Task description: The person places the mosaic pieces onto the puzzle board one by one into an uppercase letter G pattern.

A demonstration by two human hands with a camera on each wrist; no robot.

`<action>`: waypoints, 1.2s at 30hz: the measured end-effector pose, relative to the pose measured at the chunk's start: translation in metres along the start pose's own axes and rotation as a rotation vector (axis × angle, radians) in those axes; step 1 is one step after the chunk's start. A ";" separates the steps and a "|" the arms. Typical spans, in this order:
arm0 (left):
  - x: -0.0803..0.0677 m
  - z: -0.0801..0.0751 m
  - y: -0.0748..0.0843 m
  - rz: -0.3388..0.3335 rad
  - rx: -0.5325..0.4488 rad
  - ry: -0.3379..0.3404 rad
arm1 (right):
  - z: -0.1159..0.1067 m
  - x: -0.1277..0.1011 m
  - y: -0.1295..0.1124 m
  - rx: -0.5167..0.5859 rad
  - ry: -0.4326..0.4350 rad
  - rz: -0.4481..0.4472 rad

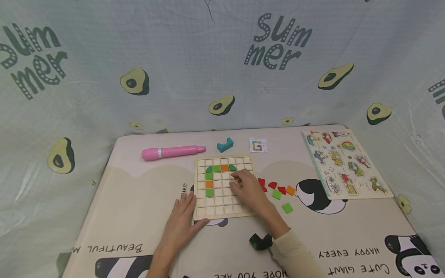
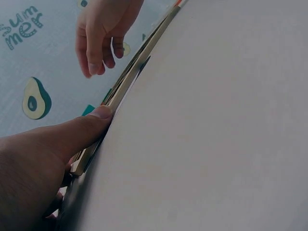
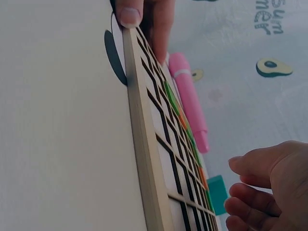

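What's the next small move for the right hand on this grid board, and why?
Probably reach right for a loose tile: the right hand hovers over the board seemingly empty, the coloured pattern looks unfinished, and the left hand steadies the board's edge.

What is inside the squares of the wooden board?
The wooden grid board holds green and orange tiles in its top rows and down the left side. Most other squares look bare. The right hand covers several squares, so anything beneath it is hidden.

The right hand (image 1: pixel 247 192) comes out of a cream long sleeve (image 1: pixel 295 255). The left hand (image 1: pixel 180 226) is bare, seemingly without a sleeve, and both hands show no rings.
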State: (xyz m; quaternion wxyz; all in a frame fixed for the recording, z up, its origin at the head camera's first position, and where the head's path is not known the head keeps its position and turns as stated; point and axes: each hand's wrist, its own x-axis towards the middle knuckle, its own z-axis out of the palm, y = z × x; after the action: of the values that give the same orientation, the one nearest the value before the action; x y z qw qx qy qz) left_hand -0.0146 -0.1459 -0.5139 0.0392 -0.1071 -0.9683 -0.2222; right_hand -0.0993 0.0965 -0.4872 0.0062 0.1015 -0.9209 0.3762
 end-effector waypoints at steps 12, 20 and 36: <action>0.000 0.000 0.001 -0.026 -0.003 -0.022 | -0.029 -0.007 0.028 -0.023 0.103 -0.006; -0.001 -0.001 0.001 -0.022 -0.002 -0.019 | -0.045 -0.012 0.053 -0.023 0.131 0.032; -0.001 -0.001 0.002 0.005 0.007 0.025 | -0.070 -0.028 0.091 -0.108 0.095 0.113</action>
State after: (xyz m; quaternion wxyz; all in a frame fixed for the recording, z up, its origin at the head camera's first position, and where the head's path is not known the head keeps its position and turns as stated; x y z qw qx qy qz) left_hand -0.0132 -0.1448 -0.5123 0.0523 -0.1068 -0.9682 -0.2201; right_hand -0.0935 0.2137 -0.5021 0.0341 0.0310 -0.9428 0.3302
